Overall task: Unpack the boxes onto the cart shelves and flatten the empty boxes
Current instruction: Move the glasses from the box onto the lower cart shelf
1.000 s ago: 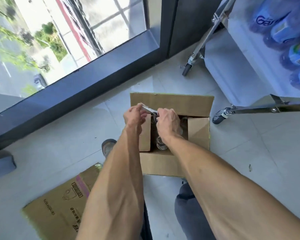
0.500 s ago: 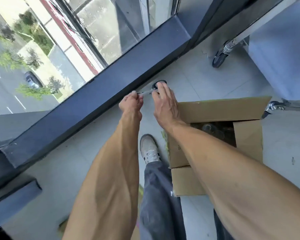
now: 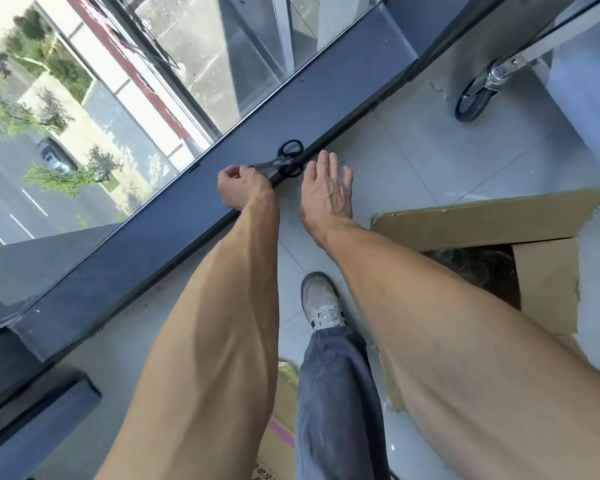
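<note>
- Sitting open on the tiled floor (image 3: 430,140) at the right: cardboard box (image 3: 482,223), far flap folded outward, right inner flap (image 3: 548,278) lying over part of the opening.
- Showing in the box's dark opening: clear glass items (image 3: 471,268), too dim to name more exactly.
- Lying on the dark window ledge (image 3: 174,216) close to its floor-side edge: black-handled scissors (image 3: 284,161), blades pointing toward the left hand.
- Curling at the blade end of the scissors: left hand (image 3: 243,188); whether pinching the blades or merely closed beside them, cannot tell.
- Hovering flat with fingers straight and spread, just beside the scissor handles, holding nothing: right hand (image 3: 326,192).
- Standing on the floor between the ledge and the box: grey sneaker (image 3: 321,303) under a blue-grey trouser leg (image 3: 333,403).
- Peeking out at the bottom, beneath the leg: flattened cardboard (image 3: 278,441) with a pink stripe.
- Showing at the upper right, well apart from the box: cart caster wheel (image 3: 473,100) and metal leg.
- Lying bare between wheel, ledge and box: a stretch of tile.
</note>
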`<state>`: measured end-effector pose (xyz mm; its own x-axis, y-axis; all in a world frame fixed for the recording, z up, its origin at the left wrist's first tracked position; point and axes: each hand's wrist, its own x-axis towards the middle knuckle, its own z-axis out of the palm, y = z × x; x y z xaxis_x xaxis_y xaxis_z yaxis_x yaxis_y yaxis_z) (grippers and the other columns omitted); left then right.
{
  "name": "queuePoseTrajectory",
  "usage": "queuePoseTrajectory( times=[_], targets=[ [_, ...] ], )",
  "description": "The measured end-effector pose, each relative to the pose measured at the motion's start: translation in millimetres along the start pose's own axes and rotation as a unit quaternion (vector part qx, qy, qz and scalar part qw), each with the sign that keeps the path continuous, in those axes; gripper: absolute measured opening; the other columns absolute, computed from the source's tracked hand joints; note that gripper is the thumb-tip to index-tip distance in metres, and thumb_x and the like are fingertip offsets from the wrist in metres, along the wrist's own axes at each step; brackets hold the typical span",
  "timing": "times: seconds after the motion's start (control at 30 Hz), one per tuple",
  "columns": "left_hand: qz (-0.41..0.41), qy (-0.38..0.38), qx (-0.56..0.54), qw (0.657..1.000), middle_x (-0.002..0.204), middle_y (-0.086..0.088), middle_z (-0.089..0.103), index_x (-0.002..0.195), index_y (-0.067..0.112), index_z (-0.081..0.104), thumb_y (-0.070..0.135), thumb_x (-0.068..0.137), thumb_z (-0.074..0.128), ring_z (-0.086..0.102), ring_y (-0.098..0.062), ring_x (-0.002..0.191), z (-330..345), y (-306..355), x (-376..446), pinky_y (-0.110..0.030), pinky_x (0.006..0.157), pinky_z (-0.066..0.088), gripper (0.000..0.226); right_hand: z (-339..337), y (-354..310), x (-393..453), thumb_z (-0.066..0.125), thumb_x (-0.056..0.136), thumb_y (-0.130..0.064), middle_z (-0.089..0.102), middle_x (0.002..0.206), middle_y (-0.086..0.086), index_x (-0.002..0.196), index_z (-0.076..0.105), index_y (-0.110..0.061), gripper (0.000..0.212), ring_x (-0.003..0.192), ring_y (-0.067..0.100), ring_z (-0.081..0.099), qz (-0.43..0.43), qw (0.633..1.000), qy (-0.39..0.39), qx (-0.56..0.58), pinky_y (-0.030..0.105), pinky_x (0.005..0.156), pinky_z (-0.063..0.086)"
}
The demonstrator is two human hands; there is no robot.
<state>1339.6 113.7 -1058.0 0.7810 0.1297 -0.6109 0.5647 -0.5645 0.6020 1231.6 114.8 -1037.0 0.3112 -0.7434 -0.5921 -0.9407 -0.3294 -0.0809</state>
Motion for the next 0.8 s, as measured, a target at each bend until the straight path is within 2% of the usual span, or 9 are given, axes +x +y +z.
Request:
queuePoseTrajectory(
  times=[0.13, 0.23, 0.33, 0.4, 0.43, 0.5, 0.57, 0.67, 0.8],
  targets=[
    [0.016, 0.011, 0.030, 0.999, 0.077, 0.010, 0.057, 0.101, 0.019, 0.065, 0.007, 0.089, 0.056, 0.057, -0.007, 0.065, -6, 5, 10, -0.008, 0.050, 0.040, 0.019, 4, -7, -1, 0.053, 0.091, -0.009, 0.015, 0.159, 0.022, 0.150, 0.021, -0.001, 0.067, 0.147, 0.034, 0.014, 0.000, 1.000, -0.009, 0.023, 0.046, 0.116, 0.020],
    [-0.031, 0.013, 0.000, 0.999, 0.077, 0.000, 0.063, 0.097, 0.009, 0.068, 0.005, 0.088, 0.061, 0.062, -0.010, 0.061, -11, 8, 15, -0.015, 0.056, 0.050, 0.013, 6, -7, -3, 0.057, 0.089, -0.015, 0.024, 0.155, 0.020, 0.146, 0.027, -0.002, 0.066, 0.142, 0.031, 0.023, 0.013, 0.999, -0.001, 0.053, 0.043, 0.112, 0.028],
    [-0.009, -0.024, 0.026, 0.999, 0.067, -0.003, 0.054, 0.112, -0.004, 0.066, 0.003, 0.092, 0.061, 0.049, -0.003, 0.041, -12, 10, 21, -0.009, 0.043, 0.038, 0.022, 9, -7, -2, 0.055, 0.089, -0.015, 0.038, 0.145, 0.018, 0.142, 0.035, -0.004, 0.058, 0.133, 0.030, 0.035, 0.041, 0.995, 0.002, 0.089, 0.041, 0.106, 0.035],
    [-0.038, -0.013, 0.008, 0.999, 0.095, -0.007, 0.068, 0.123, 0.009, 0.064, 0.012, 0.091, 0.065, 0.055, -0.007, 0.059, -13, 18, 19, -0.017, 0.058, 0.045, 0.032, 12, -6, -4, 0.053, 0.089, -0.013, 0.044, 0.138, 0.017, 0.139, 0.039, -0.005, 0.052, 0.126, 0.030, 0.040, 0.035, 0.996, -0.007, 0.086, 0.040, 0.103, 0.037],
    [-0.035, -0.009, 0.017, 0.999, 0.112, -0.006, 0.066, 0.132, 0.017, 0.058, 0.016, 0.091, 0.064, 0.059, -0.015, 0.075, -13, 19, 18, -0.023, 0.071, 0.047, 0.041, 14, -4, -6, 0.053, 0.089, -0.012, 0.045, 0.135, 0.017, 0.137, 0.040, -0.006, 0.051, 0.124, 0.030, 0.042, 0.031, 0.996, -0.010, 0.081, 0.040, 0.102, 0.037],
    [0.014, -0.012, 0.092, 0.996, 0.128, -0.008, 0.056, 0.147, 0.026, 0.041, 0.018, 0.095, 0.056, 0.058, -0.024, 0.098, -16, 22, 12, -0.029, 0.085, 0.042, 0.055, 17, -1, -11, 0.053, 0.088, -0.013, 0.047, 0.132, 0.017, 0.135, 0.042, -0.006, 0.050, 0.122, 0.030, 0.042, 0.035, 0.997, -0.013, 0.070, 0.041, 0.101, 0.036],
    [0.093, -0.028, 0.199, 0.975, 0.131, -0.010, 0.053, 0.149, 0.026, 0.036, 0.018, 0.097, 0.050, 0.057, -0.028, 0.107, -23, 18, 4, -0.032, 0.086, 0.040, 0.054, 15, 2, -17, 0.054, 0.087, -0.015, 0.048, 0.132, 0.017, 0.135, 0.043, -0.007, 0.049, 0.122, 0.031, 0.042, 0.048, 0.997, -0.014, 0.056, 0.041, 0.101, 0.035],
    [0.219, -0.060, 0.367, 0.902, 0.124, -0.010, 0.052, 0.138, 0.019, 0.047, 0.019, 0.098, 0.048, 0.059, -0.029, 0.105, -36, -2, -15, -0.033, 0.082, 0.039, 0.040, 10, 14, -31, 0.055, 0.086, -0.015, 0.048, 0.131, 0.017, 0.132, 0.046, -0.008, 0.047, 0.121, 0.030, 0.042, 0.055, 0.998, 0.000, 0.042, 0.041, 0.100, 0.034],
    [0.344, -0.135, 0.444, 0.816, 0.114, -0.010, 0.058, 0.117, 0.012, 0.060, 0.012, 0.093, 0.045, 0.060, -0.030, 0.096, -56, -37, -67, -0.035, 0.082, 0.044, 0.029, -3, 45, -63, 0.046, 0.087, -0.002, 0.052, 0.115, 0.016, 0.112, 0.055, -0.003, 0.026, 0.107, 0.030, 0.047, 0.053, 0.987, 0.074, 0.129, 0.031, 0.080, 0.034]
  ],
)
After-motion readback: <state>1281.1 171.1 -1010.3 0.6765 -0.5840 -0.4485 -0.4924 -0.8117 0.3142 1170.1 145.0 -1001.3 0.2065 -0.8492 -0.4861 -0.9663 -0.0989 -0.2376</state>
